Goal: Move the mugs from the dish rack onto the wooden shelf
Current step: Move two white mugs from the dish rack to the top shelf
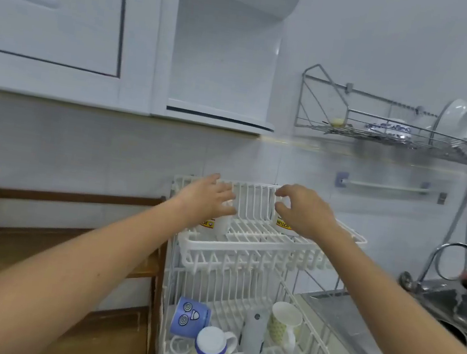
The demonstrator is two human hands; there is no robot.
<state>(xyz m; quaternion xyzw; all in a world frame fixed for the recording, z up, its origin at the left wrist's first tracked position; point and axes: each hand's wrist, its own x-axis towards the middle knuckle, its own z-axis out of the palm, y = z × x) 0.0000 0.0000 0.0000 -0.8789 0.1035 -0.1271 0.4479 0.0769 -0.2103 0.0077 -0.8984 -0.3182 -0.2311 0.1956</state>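
A white two-tier dish rack (249, 250) stands in front of me. On its top tier sit two upside-down white mugs with yellow logos, one at the left (218, 224) and one at the right (282, 226). My left hand (208, 198) hovers over the left mug with fingers spread. My right hand (304, 213) is curled just above the right mug, apparently not gripping it. The lower tier holds a blue face mug (190, 316), a white-and-blue mug (211, 349), a grey mug (253, 334) and a green-dotted mug (284, 323). The wooden shelf (38, 252) is at the left.
White wall cabinets (97, 25) hang above. A metal wall rack (395, 132) with bowls and plates is at the upper right. A steel sink (456, 304) with a curved tap (453, 259) lies to the right. A towel bar (388, 187) is on the tiled wall.
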